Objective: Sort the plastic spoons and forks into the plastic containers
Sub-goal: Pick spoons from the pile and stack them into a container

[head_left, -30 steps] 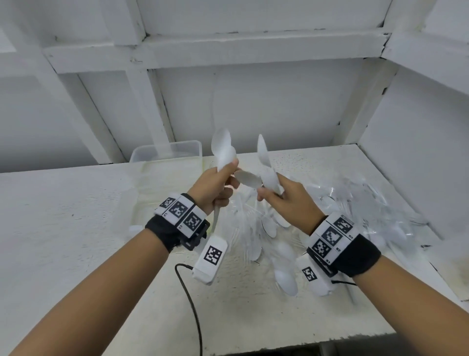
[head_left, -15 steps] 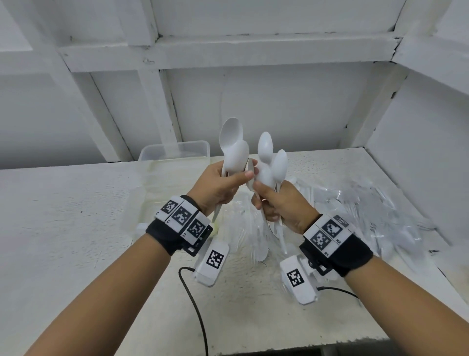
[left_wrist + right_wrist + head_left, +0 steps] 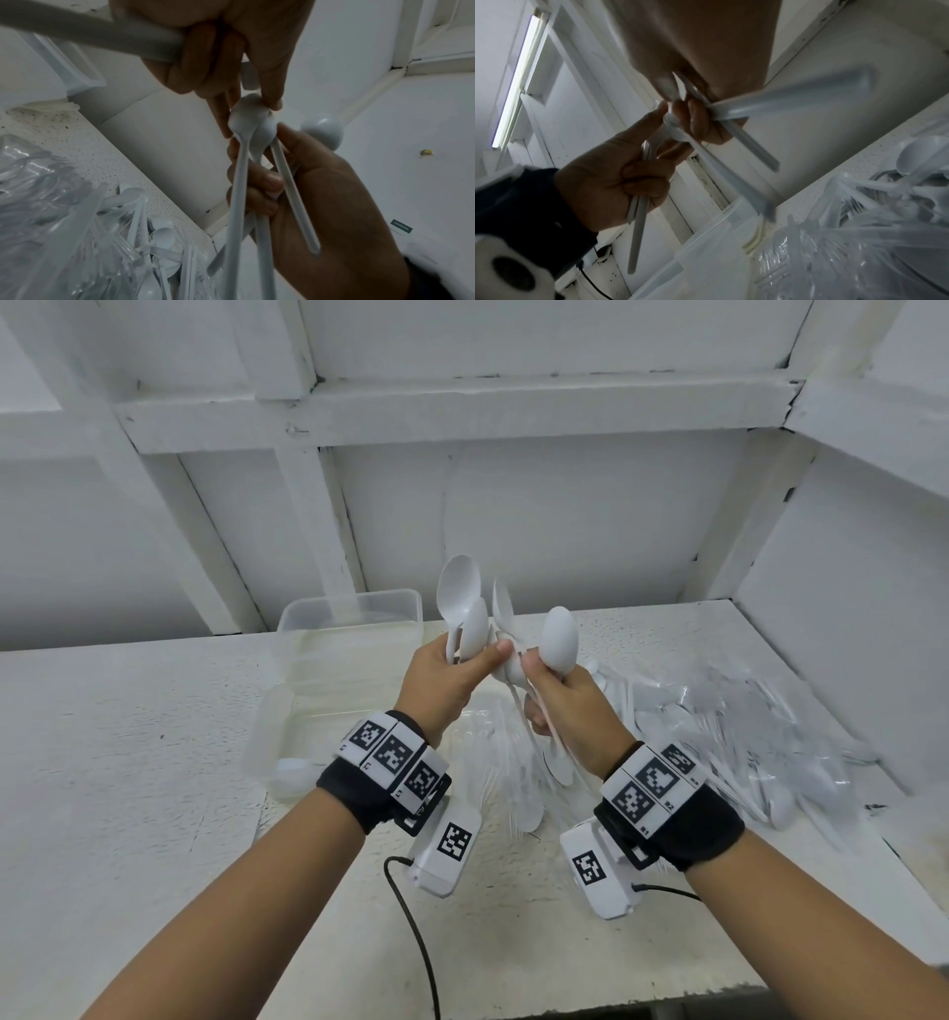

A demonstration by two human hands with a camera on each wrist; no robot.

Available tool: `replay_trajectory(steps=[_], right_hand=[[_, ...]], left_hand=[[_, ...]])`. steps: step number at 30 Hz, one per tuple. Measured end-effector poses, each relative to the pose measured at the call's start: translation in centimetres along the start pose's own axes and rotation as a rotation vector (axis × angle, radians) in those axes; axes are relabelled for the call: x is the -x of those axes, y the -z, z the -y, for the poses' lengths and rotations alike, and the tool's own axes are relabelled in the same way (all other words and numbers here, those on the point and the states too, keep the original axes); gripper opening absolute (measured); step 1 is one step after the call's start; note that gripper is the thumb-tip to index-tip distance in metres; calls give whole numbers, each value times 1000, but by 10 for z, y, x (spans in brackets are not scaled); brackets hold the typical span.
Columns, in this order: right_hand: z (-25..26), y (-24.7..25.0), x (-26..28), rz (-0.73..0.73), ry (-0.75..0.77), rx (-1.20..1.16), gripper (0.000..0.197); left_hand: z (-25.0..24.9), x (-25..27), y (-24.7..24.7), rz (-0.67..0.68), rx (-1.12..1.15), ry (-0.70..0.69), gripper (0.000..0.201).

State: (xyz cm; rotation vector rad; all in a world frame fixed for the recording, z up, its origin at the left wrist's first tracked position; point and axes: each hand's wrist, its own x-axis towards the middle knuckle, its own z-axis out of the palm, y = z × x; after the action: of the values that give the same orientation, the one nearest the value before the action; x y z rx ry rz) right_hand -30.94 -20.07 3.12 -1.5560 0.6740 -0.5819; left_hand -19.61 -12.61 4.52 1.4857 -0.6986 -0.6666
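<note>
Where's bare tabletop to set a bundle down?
Bare tabletop left of the clear containers, and the near strip by the cable. Crowded: the cutlery pile fills the right side behind both hands.

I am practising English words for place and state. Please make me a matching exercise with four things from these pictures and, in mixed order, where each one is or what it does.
Things:
1. left hand
2. right hand
3. container
4. pile of cutlery

Places or states:
a. lies loose on the right of the table
b. stands at the back of the table, near the wall
c. holds spoons, to the right of the other hand
d. holds spoons, in front of the container

Pairs: 1-d, 2-c, 3-b, 4-a
</note>
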Motion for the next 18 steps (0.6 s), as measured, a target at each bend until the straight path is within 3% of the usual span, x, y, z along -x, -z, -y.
replay_trajectory(steps=[5,9,12,16,18], right_hand=[[0,-1,-1,7,44,173,30],[1,-1,-2,15,71,193,21],[0,-1,1,37,72,197,25],[3,2,0,7,120,221,24],[2,6,0,-24,157,217,23]], left_hand=[[0,1,-2,10,28,3,11],[0,1,-3,16,-16,33,27],[-2,3,-4,45,-64,34,32],[-3,3,0,36,-89,39,19],[-1,0,6,1,-56,62,24]])
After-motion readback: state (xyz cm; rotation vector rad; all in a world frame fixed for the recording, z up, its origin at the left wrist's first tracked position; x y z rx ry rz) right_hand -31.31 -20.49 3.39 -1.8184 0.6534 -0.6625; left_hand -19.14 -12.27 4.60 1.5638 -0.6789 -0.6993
